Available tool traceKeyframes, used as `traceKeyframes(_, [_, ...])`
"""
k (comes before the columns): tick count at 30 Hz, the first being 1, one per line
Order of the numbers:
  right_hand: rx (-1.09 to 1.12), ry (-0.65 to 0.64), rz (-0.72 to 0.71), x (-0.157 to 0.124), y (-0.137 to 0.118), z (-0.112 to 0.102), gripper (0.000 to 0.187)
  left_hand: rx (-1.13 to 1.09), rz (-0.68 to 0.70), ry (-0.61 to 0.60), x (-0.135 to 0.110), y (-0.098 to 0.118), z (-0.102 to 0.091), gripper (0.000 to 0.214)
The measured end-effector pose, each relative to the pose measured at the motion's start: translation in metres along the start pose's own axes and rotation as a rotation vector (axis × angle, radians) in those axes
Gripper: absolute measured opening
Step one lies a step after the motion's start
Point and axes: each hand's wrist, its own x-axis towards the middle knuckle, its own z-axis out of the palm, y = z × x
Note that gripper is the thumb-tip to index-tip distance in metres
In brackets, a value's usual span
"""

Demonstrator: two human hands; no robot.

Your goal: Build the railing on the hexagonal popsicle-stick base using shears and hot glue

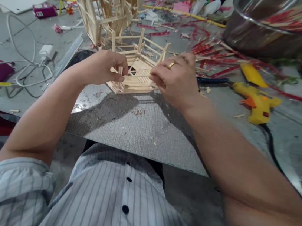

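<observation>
A small model of thin wooden sticks, with a layered base and upright railings, rests on a grey textured board. My left hand is curled and pinches a stick at the model's left front edge. My right hand, with a gold ring, is closed in a pinch on the model's right edge. Both hands touch the model.
A taller wooden stick frame stands just behind. A yellow glue gun lies to the right with its black cord, amid red strips and a big metal bowl. To the left are a white charger with cable and purple objects.
</observation>
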Motion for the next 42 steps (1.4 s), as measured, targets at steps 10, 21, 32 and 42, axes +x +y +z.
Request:
traceKeyframes(10, [0.010, -0.030, 0.060, -0.0005, -0.0033, 0.0019, 0.024, -0.059, 0.005, 0.051, -0.0038, -0.0003, 0.0050, 0.018])
traceKeyframes(21, [0.031, -0.020, 0.020, 0.0001, -0.0012, -0.0004, 0.027, -0.073, 0.062, 0.051, -0.0076, -0.0034, 0.0048, 0.027])
traceKeyframes(32, [0.039, -0.025, -0.011, 0.0023, 0.0032, 0.0016, 0.028, -0.129, 0.095, 0.071, -0.0056, -0.0043, 0.0035, 0.026])
traceKeyframes(42, [0.016, -0.071, 0.005, 0.0032, 0.0014, -0.0009, 0.029, -0.103, 0.069, 0.044, -0.0021, -0.0048, 0.0038, 0.025])
